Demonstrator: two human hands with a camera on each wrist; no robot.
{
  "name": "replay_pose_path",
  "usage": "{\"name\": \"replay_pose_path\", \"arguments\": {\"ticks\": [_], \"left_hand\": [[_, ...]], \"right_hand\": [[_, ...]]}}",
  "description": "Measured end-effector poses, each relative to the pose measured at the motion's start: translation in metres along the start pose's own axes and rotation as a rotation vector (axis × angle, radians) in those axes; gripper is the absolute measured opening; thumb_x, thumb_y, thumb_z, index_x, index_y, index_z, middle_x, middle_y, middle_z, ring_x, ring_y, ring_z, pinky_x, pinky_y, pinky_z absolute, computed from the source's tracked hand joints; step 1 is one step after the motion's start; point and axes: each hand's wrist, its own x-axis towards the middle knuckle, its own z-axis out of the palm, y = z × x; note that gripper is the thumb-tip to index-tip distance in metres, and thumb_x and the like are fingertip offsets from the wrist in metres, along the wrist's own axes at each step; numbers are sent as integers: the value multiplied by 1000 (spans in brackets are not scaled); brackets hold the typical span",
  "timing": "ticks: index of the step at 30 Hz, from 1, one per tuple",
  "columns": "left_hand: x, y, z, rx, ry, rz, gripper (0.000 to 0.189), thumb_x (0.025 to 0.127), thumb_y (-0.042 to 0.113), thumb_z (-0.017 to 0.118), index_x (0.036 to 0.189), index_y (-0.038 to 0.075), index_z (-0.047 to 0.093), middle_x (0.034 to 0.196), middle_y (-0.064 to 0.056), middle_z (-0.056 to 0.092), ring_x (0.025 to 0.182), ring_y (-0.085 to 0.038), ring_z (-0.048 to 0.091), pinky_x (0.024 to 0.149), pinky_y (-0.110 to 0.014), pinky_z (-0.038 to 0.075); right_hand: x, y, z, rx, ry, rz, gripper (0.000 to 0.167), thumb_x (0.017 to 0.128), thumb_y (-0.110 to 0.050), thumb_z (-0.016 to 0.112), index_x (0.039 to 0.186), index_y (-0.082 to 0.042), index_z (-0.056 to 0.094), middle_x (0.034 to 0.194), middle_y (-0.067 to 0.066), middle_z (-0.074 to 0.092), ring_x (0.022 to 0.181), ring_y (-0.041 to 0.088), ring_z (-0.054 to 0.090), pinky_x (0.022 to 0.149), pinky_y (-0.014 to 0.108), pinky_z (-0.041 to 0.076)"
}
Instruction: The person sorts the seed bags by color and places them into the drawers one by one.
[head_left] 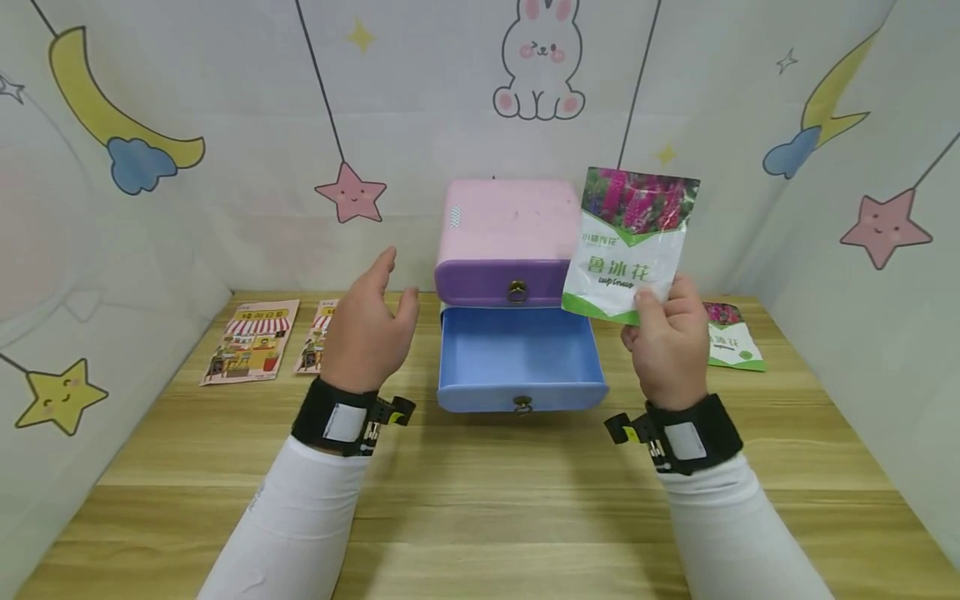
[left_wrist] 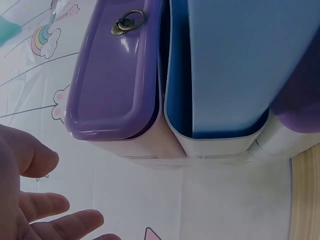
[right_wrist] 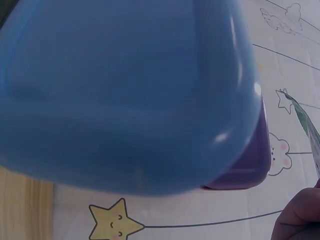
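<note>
Between the two hands stands a small drawer cabinet (head_left: 517, 217) with a pink top. Its purple upper drawer (head_left: 480, 283) is closed, while the blue drawer (head_left: 517, 350) below is pulled out and appears bare inside. My right hand (head_left: 670, 342) pinches the lower edge of a green-and-white seed packet (head_left: 633, 242) with pink flowers printed on it, held upright to the right of the cabinet. To the left, my left hand (head_left: 369, 325) is raised with fingers extended and holds nothing. In the left wrist view, that hand's fingers (left_wrist: 70, 225) are apart from the purple drawer front (left_wrist: 115, 75).
Two illustrated packets with striped awnings lie at the table's left: one farther out (head_left: 251, 342), another (head_left: 311, 342) partly behind my left hand. A second flower packet (head_left: 735, 342) lies behind my right hand. A patterned cloth wall (head_left: 420, 100) encloses the wooden table (head_left: 517, 500).
</note>
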Motion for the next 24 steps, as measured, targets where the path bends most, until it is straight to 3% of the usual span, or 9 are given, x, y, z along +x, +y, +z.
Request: {"name": "replay_pose_path", "arguments": {"ticks": [3,5,9,13,15,17,20,22,24], "left_hand": [[-1,3,0,-15,15,16,58,98,37,48,150,17,34,143,-8,52,74,-27,64,45,-35,42],[-1,5,0,-28,17,24,58,98,38,48,150,18,34,144,-7,52,55,-23,53,42,-32,36],[-3,7,0,-53,26,49,57,98,37,48,150,17,35,143,-6,53,42,-19,40,38,-31,34],[-5,10,0,-66,36,73,56,98,37,49,149,16,38,141,-6,55,39,-21,37,37,-34,35],[-6,12,0,-71,41,85,56,98,38,48,148,16,39,140,-5,56,56,-23,58,49,-38,48],[-7,14,0,-91,38,100,56,98,39,48,148,16,39,139,-6,56,88,-25,68,58,-40,51],[-9,18,0,-128,24,121,56,98,41,48,147,16,39,139,-6,57,128,-22,55,64,-40,53],[-10,20,1,-158,7,126,58,98,43,49,148,16,39,139,-6,56,129,-20,54,64,-38,54],[-11,22,1,-185,-9,125,59,97,45,49,148,16,39,139,-5,56,129,-19,54,76,-39,58]], "right_hand": [[-4,0,4,-14,-45,21,33,102,-18,44,133,-8,48,126,13,61,49,14,38,43,19,34],[-7,0,6,-19,-75,29,33,102,-18,43,134,-8,47,127,13,61,49,13,38,43,19,34],[-11,1,12,-22,-125,34,32,103,-17,41,132,-7,46,125,13,61,47,13,35,43,20,32],[-15,1,17,-93,-160,52,32,103,-18,41,132,-8,47,121,12,63,48,13,37,44,20,35],[-17,2,20,-127,-178,62,32,103,-19,41,133,-8,47,120,12,64,48,13,38,45,20,35],[-20,2,22,-137,-198,70,32,103,-18,41,133,-8,47,120,12,64,48,13,38,45,20,36],[-22,3,26,-115,-236,76,33,103,-17,41,134,-7,46,120,13,64,47,12,37,44,21,34],[-24,4,28,-97,-266,79,33,103,-17,41,134,-7,45,121,14,64,47,12,38,44,21,34],[-25,5,30,-79,-290,82,33,103,-17,40,135,-6,45,121,15,64,48,12,38,44,22,33]]}}
